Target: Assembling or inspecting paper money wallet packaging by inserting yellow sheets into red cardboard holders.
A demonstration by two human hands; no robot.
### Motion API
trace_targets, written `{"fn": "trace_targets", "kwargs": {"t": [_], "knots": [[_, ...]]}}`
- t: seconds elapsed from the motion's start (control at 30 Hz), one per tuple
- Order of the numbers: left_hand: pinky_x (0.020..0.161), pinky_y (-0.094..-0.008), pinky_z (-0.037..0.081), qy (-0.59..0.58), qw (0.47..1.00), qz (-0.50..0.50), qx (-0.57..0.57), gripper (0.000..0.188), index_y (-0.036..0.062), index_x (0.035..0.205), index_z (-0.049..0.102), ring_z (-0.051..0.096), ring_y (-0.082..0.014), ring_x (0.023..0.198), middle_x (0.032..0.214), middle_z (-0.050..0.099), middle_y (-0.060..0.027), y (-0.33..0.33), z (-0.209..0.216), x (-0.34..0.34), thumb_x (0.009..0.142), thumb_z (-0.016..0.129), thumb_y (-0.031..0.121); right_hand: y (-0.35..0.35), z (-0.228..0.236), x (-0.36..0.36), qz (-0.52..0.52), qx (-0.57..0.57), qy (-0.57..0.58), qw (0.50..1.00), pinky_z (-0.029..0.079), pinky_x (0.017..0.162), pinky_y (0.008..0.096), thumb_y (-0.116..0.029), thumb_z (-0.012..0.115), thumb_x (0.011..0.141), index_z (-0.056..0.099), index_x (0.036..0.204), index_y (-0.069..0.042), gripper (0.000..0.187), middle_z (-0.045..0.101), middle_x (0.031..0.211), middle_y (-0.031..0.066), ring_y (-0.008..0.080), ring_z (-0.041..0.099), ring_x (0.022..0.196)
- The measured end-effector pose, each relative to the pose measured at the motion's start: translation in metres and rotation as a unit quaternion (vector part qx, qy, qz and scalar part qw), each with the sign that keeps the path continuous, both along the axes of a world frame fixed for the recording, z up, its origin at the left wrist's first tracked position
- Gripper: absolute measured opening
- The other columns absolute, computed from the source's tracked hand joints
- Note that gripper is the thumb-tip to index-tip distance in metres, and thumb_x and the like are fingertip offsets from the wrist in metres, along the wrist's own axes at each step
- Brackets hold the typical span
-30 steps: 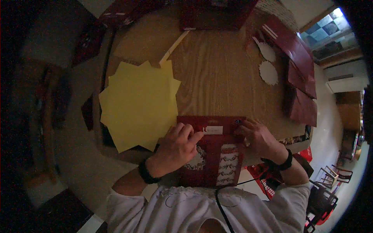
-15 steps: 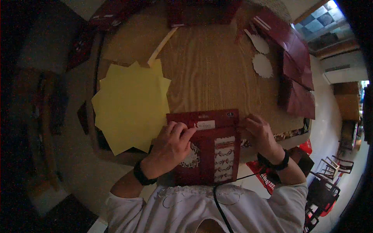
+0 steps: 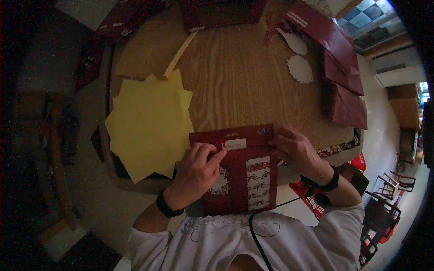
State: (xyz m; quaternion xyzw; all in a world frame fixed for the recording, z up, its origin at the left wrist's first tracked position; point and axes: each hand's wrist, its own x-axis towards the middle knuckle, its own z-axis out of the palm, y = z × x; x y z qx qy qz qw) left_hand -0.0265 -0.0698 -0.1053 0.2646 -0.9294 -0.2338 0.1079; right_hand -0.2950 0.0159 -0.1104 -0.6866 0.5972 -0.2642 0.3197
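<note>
A flat, dark red packet [image 3: 236, 185] with a white label near its top and pale printed panels lies across the near edge of the table, close to my body. My left hand [image 3: 195, 174] rests on its left side, fingers curled, with the tips by the label. At the upper right corner, the bent fingers of my right hand [image 3: 296, 151] pinch the packet's edge. Part of the packet's left side is hidden under my left hand. Just left of it lies a yellow sheet [image 3: 149, 126] with a zigzag edge.
Behind the yellow sheet are a brown sheet [image 3: 144, 49] and a pale strip [image 3: 181, 54]. Two white cutouts, one round with a scalloped edge [image 3: 300, 69], lie at the right. Dark red paper bags [image 3: 346, 104] line the table's right side. A red basket [image 3: 312, 198] stands below.
The view has shifted slightly, so the table items sit a little further left. Both hands stay on the packet, with the right fingers slightly shifted at its corner.
</note>
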Motion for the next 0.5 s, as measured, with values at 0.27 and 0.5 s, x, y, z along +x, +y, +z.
{"fn": "trace_targets", "kwargs": {"t": [0.27,0.5], "knots": [[0.079,-0.0373,0.044,-0.004,0.996,-0.02,0.083,0.036,0.0043,0.103,0.058,0.049,-0.0262,0.088,0.09,0.049,-0.0097,-0.004,-0.001,0.002,0.069,0.065,0.006,-0.008,0.001,-0.005,0.071,0.015,-0.036,0.997,0.047,0.072,0.0397,-0.01,0.07,0.071,0.061,0.084,-0.002,0.018,0.058,0.092,0.0148,0.0337,0.056,0.087],[0.08,-0.0378,0.043,-0.028,0.995,-0.01,0.098,0.036,0.0087,0.101,0.06,0.05,-0.0279,0.089,0.091,0.05,-0.0089,-0.006,-0.006,-0.002,0.071,0.072,0.024,-0.007,-0.002,-0.011,0.098,0.094,-0.016,0.991,0.05,0.075,0.0379,-0.012,0.061,0.076,0.061,0.094,-0.005,0.019,0.059,0.105,0.0136,0.0325,0.058,0.095]]}}
